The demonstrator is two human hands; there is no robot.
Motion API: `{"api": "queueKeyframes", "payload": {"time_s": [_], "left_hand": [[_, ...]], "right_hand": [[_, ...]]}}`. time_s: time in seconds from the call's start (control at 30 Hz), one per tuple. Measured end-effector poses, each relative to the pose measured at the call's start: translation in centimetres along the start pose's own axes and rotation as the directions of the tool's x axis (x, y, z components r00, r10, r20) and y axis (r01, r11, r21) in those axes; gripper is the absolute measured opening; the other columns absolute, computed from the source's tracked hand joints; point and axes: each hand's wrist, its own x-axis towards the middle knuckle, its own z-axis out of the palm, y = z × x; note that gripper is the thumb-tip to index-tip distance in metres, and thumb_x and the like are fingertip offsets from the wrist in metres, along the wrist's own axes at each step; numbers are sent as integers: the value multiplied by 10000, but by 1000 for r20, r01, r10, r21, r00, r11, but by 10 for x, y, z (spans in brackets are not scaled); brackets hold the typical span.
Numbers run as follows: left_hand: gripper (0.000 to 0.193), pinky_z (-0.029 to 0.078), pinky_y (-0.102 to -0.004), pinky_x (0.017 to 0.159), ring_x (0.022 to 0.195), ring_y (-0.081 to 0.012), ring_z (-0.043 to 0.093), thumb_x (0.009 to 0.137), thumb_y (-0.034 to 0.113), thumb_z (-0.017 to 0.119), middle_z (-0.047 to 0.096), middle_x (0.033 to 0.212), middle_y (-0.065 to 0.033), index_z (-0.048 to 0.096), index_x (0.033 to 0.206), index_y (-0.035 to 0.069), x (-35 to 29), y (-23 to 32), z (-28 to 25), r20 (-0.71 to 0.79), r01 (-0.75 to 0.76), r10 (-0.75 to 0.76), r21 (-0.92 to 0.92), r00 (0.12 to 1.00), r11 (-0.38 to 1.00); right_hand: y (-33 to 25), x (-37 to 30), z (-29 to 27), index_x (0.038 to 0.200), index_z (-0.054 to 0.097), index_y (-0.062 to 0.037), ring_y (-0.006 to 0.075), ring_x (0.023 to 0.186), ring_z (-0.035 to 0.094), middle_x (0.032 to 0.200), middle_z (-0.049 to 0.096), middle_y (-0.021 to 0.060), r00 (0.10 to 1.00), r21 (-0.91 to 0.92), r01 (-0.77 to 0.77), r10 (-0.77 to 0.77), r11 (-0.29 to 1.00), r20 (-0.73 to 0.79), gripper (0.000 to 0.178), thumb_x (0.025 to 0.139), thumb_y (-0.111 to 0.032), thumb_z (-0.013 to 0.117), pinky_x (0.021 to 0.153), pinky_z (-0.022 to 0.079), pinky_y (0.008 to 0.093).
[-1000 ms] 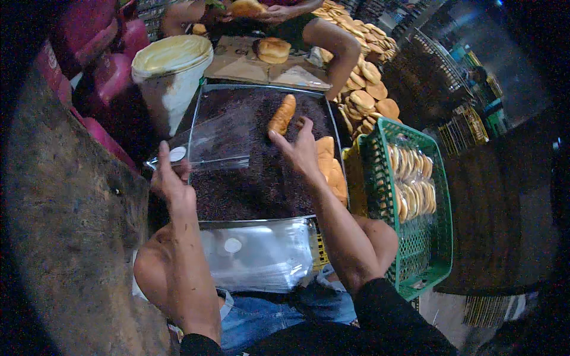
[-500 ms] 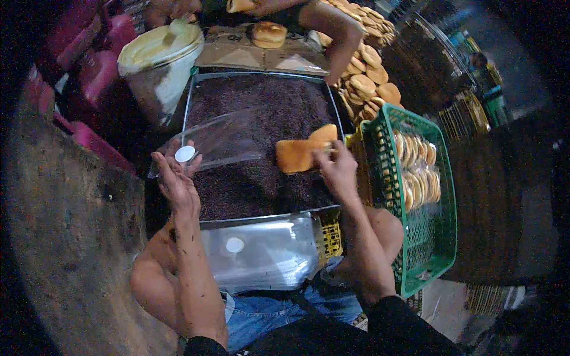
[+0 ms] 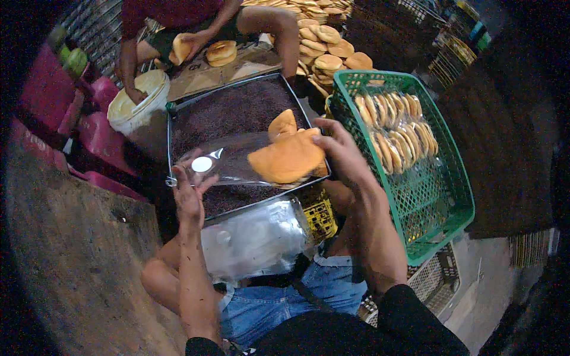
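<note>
My left hand (image 3: 191, 199) holds the bottom end of a clear plastic bag (image 3: 234, 163), its fingers around the film near a white round label. My right hand (image 3: 345, 148) grips a flat golden bread (image 3: 291, 155) at its right edge. The bread lies at the bag's right end; whether it is inside cannot be made out. Behind it another bread piece (image 3: 282, 124) sticks up. Both hands are over a square metal tray (image 3: 171, 139) filled with dark brown granules (image 3: 228, 113). On my lap, below the tray, lies a stack of clear bags (image 3: 252, 240).
To the right stands a green basket (image 3: 436, 228) with two rows of bagged breads (image 3: 404, 142). Loose breads (image 3: 326, 47) are piled at the back. Across the tray, a co-worker's hand (image 3: 195, 43) holds a bread, the other reaches into a white bucket (image 3: 139, 115). Pink chairs (image 3: 50, 113) stand left.
My right hand has brought the bread left and down to the bag's end. The view has shifted, showing more of the co-worker, whose hand is now at the bucket.
</note>
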Motion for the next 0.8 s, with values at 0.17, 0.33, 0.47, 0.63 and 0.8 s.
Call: {"api": "queueKeyframes", "payload": {"time_s": [0.17, 0.33, 0.47, 0.63, 0.8], "left_hand": [[885, 512, -523, 971, 1273, -388, 516, 911, 689, 481, 377, 1502, -123, 219, 1558, 145, -20, -4, 41, 151, 77, -64, -79, 986, 994], [753, 478, -500, 1027, 1320, -295, 477, 934, 592, 553, 485, 1405, -92, 328, 1506, 158, -38, -25, 61, 180, 82, -41, -229, 983, 970], [701, 455, -437, 1061, 1245, -248, 535, 893, 505, 679, 532, 1381, -101, 436, 1416, 106, -37, -26, 40, 233, 324, -242, -819, 942, 473], [746, 486, -419, 1015, 1213, -315, 567, 926, 597, 574, 539, 1360, -159, 419, 1433, 72, -30, -49, 32, -111, 314, -414, -485, 903, 816], [805, 507, -423, 955, 1093, -336, 647, 987, 593, 453, 537, 1330, -281, 242, 1487, -2, -40, 1, 94, 324, 304, -245, -147, 914, 941]], "right_hand": [[-1, -13, 35, 1372, 452, -13, 190, 1095, 576, 1189, 610, 130, 999, 67, -16, 14, 998, 35, 547, 909, -209, 667, 959, 445, 317], [-16, -40, 72, 1311, 504, -53, 156, 1018, 589, 1160, 622, 91, 997, 195, -1, -15, 981, 81, 470, 911, -225, 681, 925, 469, 336], [2, -46, 103, 955, 640, -33, 353, 1236, 534, 1250, 588, 145, 699, -466, 664, -707, 584, 110, 154, 864, -140, 702, 1029, 419, 446], [-35, -50, 117, 1068, 616, -77, 384, 1279, 486, 1247, 594, 150, 579, -697, 644, -796, 315, 176, 299, 798, -187, 683, 1070, 387, 518], [-83, -40, 48, 1315, 476, -85, 341, 1091, 646, 1179, 654, 181, 986, -873, 169, -75, 457, 152, 589, 790, -190, 722, 897, 523, 462]]}}
